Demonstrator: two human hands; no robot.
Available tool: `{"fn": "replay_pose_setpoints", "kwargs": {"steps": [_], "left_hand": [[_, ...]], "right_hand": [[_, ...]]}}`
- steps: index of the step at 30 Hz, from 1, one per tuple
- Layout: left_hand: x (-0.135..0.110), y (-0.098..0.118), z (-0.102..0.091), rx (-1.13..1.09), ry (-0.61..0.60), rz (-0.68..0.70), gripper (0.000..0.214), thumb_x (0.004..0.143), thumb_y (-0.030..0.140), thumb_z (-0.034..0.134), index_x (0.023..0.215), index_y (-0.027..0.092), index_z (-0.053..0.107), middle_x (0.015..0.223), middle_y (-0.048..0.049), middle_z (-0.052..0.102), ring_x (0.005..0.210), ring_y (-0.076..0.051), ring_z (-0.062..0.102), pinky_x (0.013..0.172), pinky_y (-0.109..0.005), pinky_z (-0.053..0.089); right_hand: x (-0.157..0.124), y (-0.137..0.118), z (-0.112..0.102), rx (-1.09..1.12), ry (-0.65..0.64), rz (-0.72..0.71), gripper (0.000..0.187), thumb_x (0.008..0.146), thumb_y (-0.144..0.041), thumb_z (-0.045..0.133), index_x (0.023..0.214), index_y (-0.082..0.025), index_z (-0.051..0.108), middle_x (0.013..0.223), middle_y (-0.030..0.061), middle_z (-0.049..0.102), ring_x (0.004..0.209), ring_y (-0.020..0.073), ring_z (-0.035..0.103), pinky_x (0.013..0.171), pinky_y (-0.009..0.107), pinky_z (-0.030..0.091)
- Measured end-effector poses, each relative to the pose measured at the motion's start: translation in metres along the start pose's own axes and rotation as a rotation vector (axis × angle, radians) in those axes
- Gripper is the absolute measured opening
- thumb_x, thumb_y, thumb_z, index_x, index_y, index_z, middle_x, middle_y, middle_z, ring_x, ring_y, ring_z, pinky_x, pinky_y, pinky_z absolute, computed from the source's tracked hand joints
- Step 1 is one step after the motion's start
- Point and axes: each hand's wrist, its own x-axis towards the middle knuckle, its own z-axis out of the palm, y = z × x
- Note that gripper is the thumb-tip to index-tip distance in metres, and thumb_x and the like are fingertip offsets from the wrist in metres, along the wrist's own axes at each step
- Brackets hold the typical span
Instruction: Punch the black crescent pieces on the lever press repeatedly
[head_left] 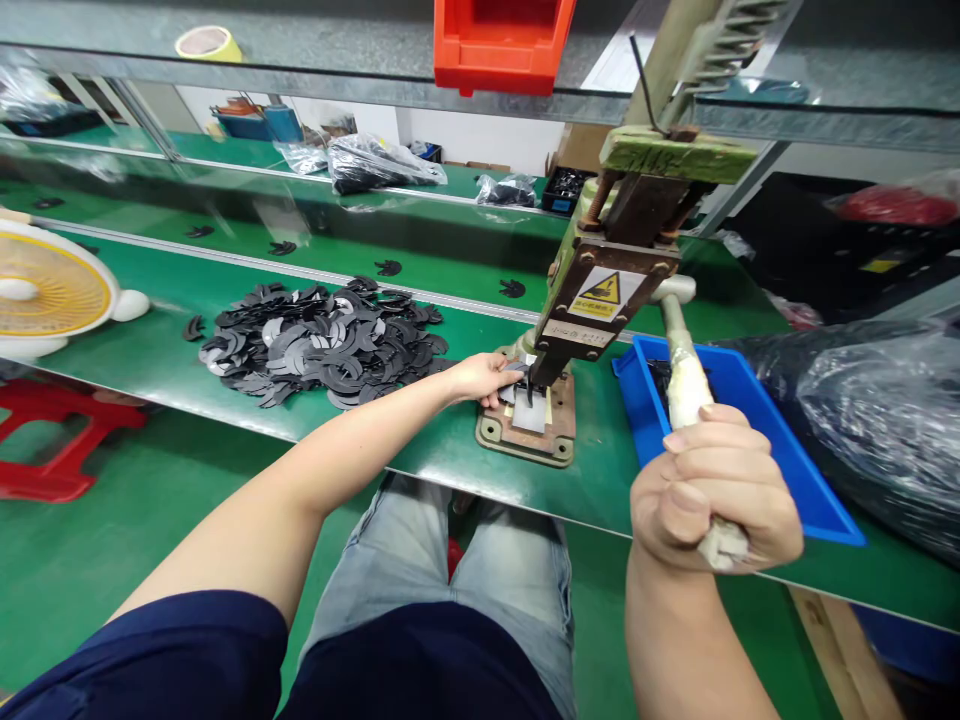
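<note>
A green hand press with a warning label stands on the bench. My right hand is wrapped round the taped end of its lever, above a blue bin. At the press base, my left hand pinches a dark curved plastic piece under the ram. The ram and my fingers partly hide that piece. To the left of my left hand lies a heap of similar black and grey curved pieces.
The blue bin with dark parts stands right of the press, beside a bulging plastic bag. Several loose pieces lie on the green strip behind. A fan is at the left, and an orange bin hangs above.
</note>
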Motion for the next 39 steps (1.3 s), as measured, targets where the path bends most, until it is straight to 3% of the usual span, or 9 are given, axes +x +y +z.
{"fn": "replay_pose_setpoints", "kwargs": {"steps": [5, 9, 13, 15, 18, 21, 26, 32, 39], "left_hand": [[-0.002, 0.005, 0.003, -0.044, -0.002, -0.077, 0.034, 0.103, 0.044, 0.067, 0.086, 0.017, 0.054, 0.049, 0.0008, 0.060, 0.039, -0.011, 0.057, 0.042, -0.015, 0.041], [-0.007, 0.006, 0.009, -0.073, 0.033, -0.051, 0.032, 0.104, 0.041, 0.066, 0.086, 0.016, 0.055, 0.052, 0.0007, 0.061, 0.039, -0.009, 0.057, 0.041, -0.015, 0.041], [-0.019, 0.003, 0.009, -0.157, 0.039, 0.020, 0.034, 0.104, 0.045, 0.066, 0.089, 0.017, 0.053, 0.058, 0.0002, 0.066, 0.043, -0.010, 0.062, 0.042, -0.014, 0.042], [-0.034, 0.004, 0.005, -0.196, 0.059, 0.071, 0.036, 0.105, 0.046, 0.063, 0.088, 0.018, 0.050, 0.059, 0.0008, 0.066, 0.043, -0.010, 0.062, 0.042, -0.014, 0.043], [-0.068, 0.006, -0.001, -0.238, 0.070, 0.163, 0.040, 0.103, 0.052, 0.064, 0.087, 0.019, 0.048, 0.058, 0.0020, 0.064, 0.043, -0.010, 0.061, 0.040, -0.015, 0.043], [-0.102, 0.009, -0.002, -0.262, 0.023, 0.248, 0.046, 0.097, 0.060, 0.068, 0.087, 0.019, 0.049, 0.059, 0.0019, 0.064, 0.044, -0.012, 0.063, 0.041, -0.016, 0.044], [-0.134, 0.008, 0.014, -0.247, -0.035, 0.259, 0.051, 0.091, 0.065, 0.072, 0.088, 0.019, 0.052, 0.059, 0.0027, 0.063, 0.044, -0.013, 0.063, 0.041, -0.018, 0.044], [-0.143, 0.007, 0.028, -0.240, -0.085, 0.206, 0.052, 0.089, 0.067, 0.073, 0.087, 0.019, 0.052, 0.055, 0.0033, 0.059, 0.040, -0.011, 0.059, 0.037, -0.016, 0.037], [-0.135, 0.007, 0.020, -0.154, -0.113, 0.153, 0.055, 0.088, 0.070, 0.072, 0.084, 0.020, 0.049, 0.056, 0.0018, 0.059, 0.042, -0.012, 0.059, 0.039, -0.019, 0.037]], "right_hand": [[0.004, -0.001, 0.008, -0.005, 0.057, -0.001, 0.044, 0.087, -0.037, 0.069, 0.061, -0.021, 0.038, 0.051, -0.0050, 0.045, 0.054, 0.0142, 0.055, 0.078, 0.047, 0.055], [0.045, 0.005, 0.021, 0.104, 0.111, -0.050, 0.024, 0.087, -0.041, 0.072, 0.079, -0.024, 0.058, 0.062, -0.0038, 0.048, 0.057, 0.0132, 0.055, 0.069, 0.039, 0.054], [0.100, 0.013, 0.022, 0.106, -0.006, 0.076, 0.037, 0.088, -0.045, 0.074, 0.118, -0.023, 0.068, 0.108, 0.0064, 0.062, 0.096, 0.0186, 0.069, 0.090, 0.040, 0.060], [0.103, 0.016, 0.015, 0.046, -0.029, 0.190, 0.041, 0.091, -0.044, 0.072, 0.127, -0.026, 0.065, 0.128, 0.0077, 0.059, 0.117, 0.0226, 0.068, 0.104, 0.043, 0.058], [0.062, 0.017, 0.002, -0.037, -0.027, 0.371, 0.048, 0.090, -0.039, 0.074, 0.135, -0.030, 0.060, 0.132, 0.0072, 0.061, 0.119, 0.0229, 0.066, 0.110, 0.047, 0.056], [-0.014, 0.009, -0.002, 0.052, -0.383, 0.793, 0.031, 0.090, -0.037, 0.075, 0.118, -0.027, 0.065, 0.106, 0.0043, 0.071, 0.098, 0.0184, 0.071, 0.098, 0.042, 0.063], [-0.104, -0.024, 0.015, 0.142, -0.576, 0.962, 0.030, 0.087, -0.042, 0.078, 0.107, -0.022, 0.068, 0.096, 0.0063, 0.076, 0.083, 0.0187, 0.074, 0.076, 0.035, 0.064], [-0.118, -0.043, 0.022, 0.068, -0.513, 0.978, 0.022, 0.096, -0.044, 0.065, 0.095, -0.022, 0.064, 0.088, 0.0045, 0.070, 0.077, 0.0161, 0.068, 0.071, 0.031, 0.059], [-0.105, -0.040, 0.005, 0.015, -0.669, 0.851, 0.016, 0.096, -0.035, 0.064, 0.108, -0.024, 0.068, 0.098, 0.0040, 0.073, 0.086, 0.0175, 0.070, 0.082, 0.034, 0.059]]}}
